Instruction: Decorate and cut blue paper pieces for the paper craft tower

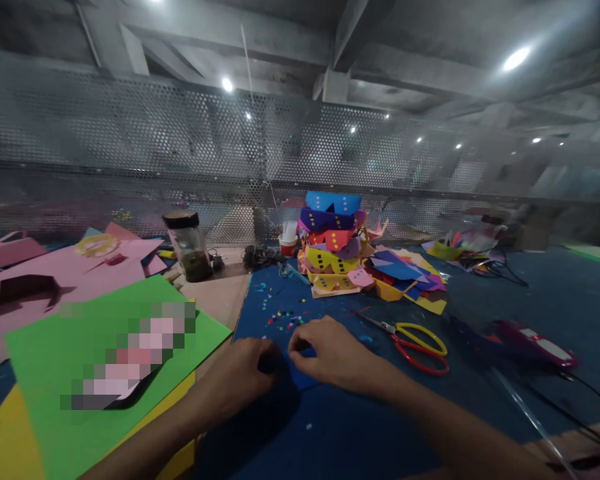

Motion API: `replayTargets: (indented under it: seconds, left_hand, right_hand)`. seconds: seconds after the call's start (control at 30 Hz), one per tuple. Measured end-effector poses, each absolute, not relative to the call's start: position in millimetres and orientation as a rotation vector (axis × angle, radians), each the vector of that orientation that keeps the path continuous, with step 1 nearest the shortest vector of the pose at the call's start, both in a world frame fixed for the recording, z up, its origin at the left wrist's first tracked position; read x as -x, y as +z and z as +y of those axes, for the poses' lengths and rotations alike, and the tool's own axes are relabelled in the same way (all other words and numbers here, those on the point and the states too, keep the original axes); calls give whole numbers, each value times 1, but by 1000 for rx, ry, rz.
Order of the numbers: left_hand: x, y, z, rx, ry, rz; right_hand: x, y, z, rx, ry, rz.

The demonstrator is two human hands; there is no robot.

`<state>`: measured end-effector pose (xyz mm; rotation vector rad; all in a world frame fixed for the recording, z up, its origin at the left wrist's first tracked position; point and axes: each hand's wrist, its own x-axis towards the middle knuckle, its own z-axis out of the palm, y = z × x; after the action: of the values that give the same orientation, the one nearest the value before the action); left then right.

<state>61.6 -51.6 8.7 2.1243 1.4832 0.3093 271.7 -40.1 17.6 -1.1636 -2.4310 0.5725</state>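
Close together over the blue tabletop, both hands have their fingers curled in. Between them is a bright blue piece of paper, mostly hidden by the fingers and shadow. My left hand is closed at its left side. From the right, my right hand pinches it with thumb and forefinger. Scissors with one yellow and one red handle lie right of my right hand. Small coloured paper bits are scattered just beyond the hands. Behind them rises a stack of coloured paper masks with small squares stuck on.
Left, a blurred-out phone-like object rests on green card, near pink sheets and a lidded jar. Coloured paper sheets lie beside the stack. A purple glue gun with its cord is at right. Perforated metal panels stand behind.
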Motion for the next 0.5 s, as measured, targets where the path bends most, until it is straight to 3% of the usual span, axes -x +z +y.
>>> replayTargets:
  seconds: [0.5]
  left_hand:
    - [-55, 6, -53, -2145, 328, 1453]
  right_hand:
    - [-277, 19, -39, 1247, 572, -2426]
